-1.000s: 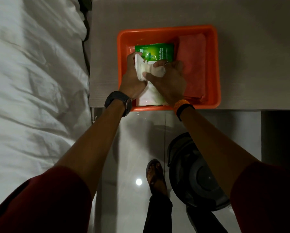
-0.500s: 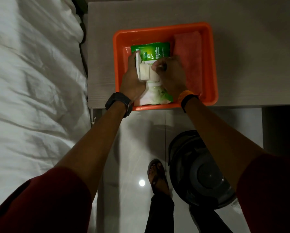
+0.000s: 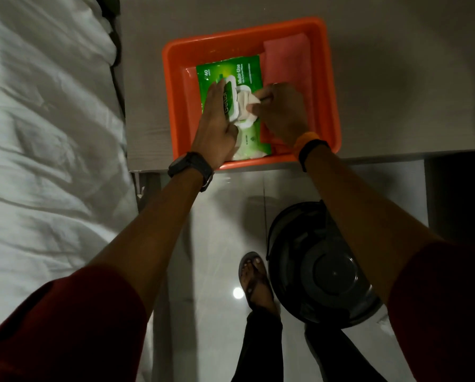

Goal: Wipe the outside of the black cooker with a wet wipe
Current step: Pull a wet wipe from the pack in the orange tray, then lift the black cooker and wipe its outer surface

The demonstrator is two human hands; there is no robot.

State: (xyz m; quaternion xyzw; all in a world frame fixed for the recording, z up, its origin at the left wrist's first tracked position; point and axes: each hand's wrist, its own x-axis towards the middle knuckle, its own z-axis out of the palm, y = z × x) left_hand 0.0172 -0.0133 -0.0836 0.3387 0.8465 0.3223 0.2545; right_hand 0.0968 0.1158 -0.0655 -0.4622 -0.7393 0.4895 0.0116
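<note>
A green pack of wet wipes (image 3: 231, 75) lies flat in an orange tray (image 3: 332, 86) on the grey table. My left hand (image 3: 217, 125) presses on the pack's flip lid, fingers flat over it. My right hand (image 3: 280, 111) pinches a crumpled white wet wipe (image 3: 244, 103) at the pack's opening. The black cooker (image 3: 319, 266) stands on the floor below the table, under my right forearm, which hides part of its right side.
A pink cloth (image 3: 288, 59) lies in the tray's right half. A white bed (image 3: 43, 133) fills the left side. My sandalled foot (image 3: 254, 279) rests on the glossy tiled floor just left of the cooker. A dark gap sits right of the table.
The pack now lies flat with its lid in view. My left hand has shifted onto the lid and my right hand still grips the wipe at the opening.
</note>
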